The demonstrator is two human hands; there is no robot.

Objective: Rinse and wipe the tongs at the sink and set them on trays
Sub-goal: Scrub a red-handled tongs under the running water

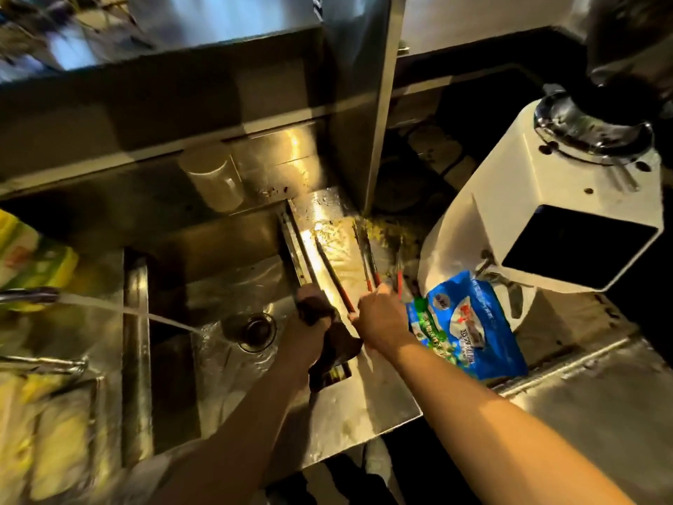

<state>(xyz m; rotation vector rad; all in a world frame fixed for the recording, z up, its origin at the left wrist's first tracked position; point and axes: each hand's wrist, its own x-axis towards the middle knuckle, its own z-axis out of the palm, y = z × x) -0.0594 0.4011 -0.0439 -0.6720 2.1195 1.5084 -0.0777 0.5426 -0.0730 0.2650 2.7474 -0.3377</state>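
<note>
At the sink's right ledge: we see, from the head camera, two bare arms reaching over a steel sink (233, 282) in dim yellow light.

Left hand (309, 322): clamped on a dark cloth (333, 344) at the basin's right rim; the cloth hangs down over the edge.

Right hand (378, 318): fingers curled together at the red handle ends of the tongs (338, 278); we judge it grips at least one pair, though which one we cannot tell.

Tongs: several long pairs lie on the wet ledge (368, 391) right of the basin, tips pointing away from us toward yellowish residue (368, 227) at the far corner.

Water: a stream (145, 315) runs from the tap (29, 295) at left and lands near the drain (255, 329), well apart from the tongs.

Neighbours: a blue bag (469, 326) lies just beside the right hand; a white machine (568, 209) stands beyond it.

Trays: we see none that we can name.

Step in hand, as we judge it: picking up a pair for rinsing and wiping.

Doing it well: we would lift one pair by the handles, carry it left into the stream tips down, then draw the cloth from handle to tip, keeping the cleaned pair off the residue and clear of the bag.
</note>
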